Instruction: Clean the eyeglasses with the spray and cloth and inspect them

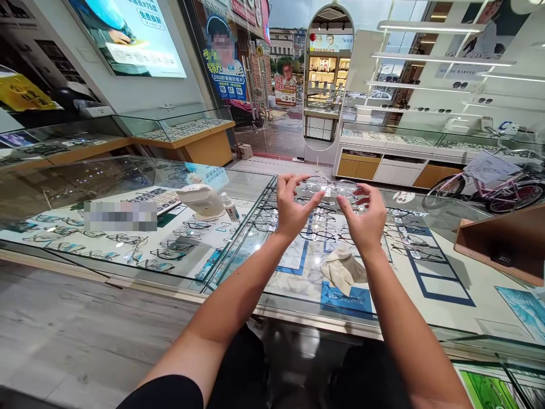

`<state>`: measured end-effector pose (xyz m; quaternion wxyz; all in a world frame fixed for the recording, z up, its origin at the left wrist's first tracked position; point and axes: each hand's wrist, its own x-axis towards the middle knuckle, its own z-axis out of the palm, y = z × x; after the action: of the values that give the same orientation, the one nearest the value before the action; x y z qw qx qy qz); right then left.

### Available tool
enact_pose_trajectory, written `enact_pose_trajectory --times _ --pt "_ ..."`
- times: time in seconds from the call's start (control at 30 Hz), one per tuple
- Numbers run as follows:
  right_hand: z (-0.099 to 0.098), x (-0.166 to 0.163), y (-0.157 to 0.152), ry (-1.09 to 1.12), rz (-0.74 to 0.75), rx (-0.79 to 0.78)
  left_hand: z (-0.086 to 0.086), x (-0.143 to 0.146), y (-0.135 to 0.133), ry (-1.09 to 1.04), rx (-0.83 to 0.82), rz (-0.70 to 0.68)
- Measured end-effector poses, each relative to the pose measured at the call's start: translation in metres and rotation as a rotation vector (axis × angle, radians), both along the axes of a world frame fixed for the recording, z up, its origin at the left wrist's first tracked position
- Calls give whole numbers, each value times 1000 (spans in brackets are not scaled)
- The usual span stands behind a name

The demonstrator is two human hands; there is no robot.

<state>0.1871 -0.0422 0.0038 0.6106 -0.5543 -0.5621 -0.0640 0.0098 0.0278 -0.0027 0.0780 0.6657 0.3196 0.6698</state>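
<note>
A pair of thin-rimmed eyeglasses (347, 186) is held up in front of me above the glass display counter (293, 289). My left hand (293, 207) pinches it at the left side, and my right hand (364, 216) grips the right side, both with thumbs below and fingers above. A small white tag or label seems to hang near the bridge. Below my hands, a crumpled beige cloth (343, 270) lies on the counter, partly behind my right forearm. Several rows of eyeglass frames (319, 227) rest under the glass beneath the held pair.
To the left on the counter stand a white device (200, 200) and a small white bottle (230, 207). A brown wooden box (500, 241) sits at the right. Beyond the counter are an oval mirror (326, 79), a pink bicycle (489, 184) and more display cases (183, 125).
</note>
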Motion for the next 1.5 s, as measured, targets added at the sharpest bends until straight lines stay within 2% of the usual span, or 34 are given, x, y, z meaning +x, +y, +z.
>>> enact_pose_trajectory --times 0.23,0.7,1.13,1.5 --pt "-13 6 -1 -28 -50 -49 -8 6 0 42 48 23" --pt "-19 4 2 -9 -49 -116 -14 13 -8 24 79 70" --pt "-16 0 -2 -12 -63 -65 -16 14 -4 29 -87 48" --pt "-14 0 -4 -23 -78 -36 -15 14 -5 44 -108 22"
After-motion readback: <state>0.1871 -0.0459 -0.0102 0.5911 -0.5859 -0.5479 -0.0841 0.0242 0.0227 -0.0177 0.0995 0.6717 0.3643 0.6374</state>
